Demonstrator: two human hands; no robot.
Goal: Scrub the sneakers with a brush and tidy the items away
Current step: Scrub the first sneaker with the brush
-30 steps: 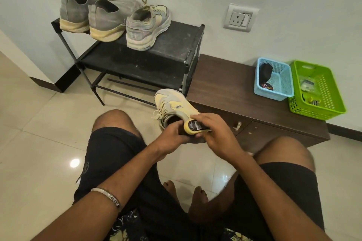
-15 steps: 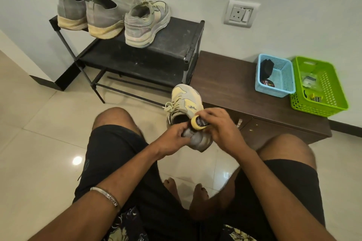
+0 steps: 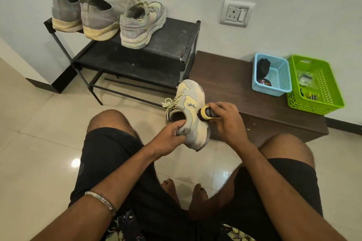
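Observation:
A pale yellow and grey sneaker (image 3: pixel 193 109) hangs in the air above my knees, toe pointing away from me. My left hand (image 3: pixel 169 137) grips its heel collar, fingers tucked into the opening. My right hand (image 3: pixel 228 121) holds a yellow-backed brush (image 3: pixel 205 113) whose dark bristles press against the sneaker's right side. The matching sneaker (image 3: pixel 140 23) stands on the black shoe rack (image 3: pixel 164 54), beside two grey high-top shoes (image 3: pixel 89 15).
A low brown cabinet (image 3: pixel 231 76) stands right of the rack. On it sit a blue basket (image 3: pixel 274 75) holding a dark item and a tin, and a green basket (image 3: pixel 315 84) with small items. A wall socket (image 3: pixel 237 13) is above. My bare feet rest on the tiled floor.
The sneaker has turned from sole-side toward me to upright with its right side exposed. My right hand has moved the brush from the heel to the shoe's right flank.

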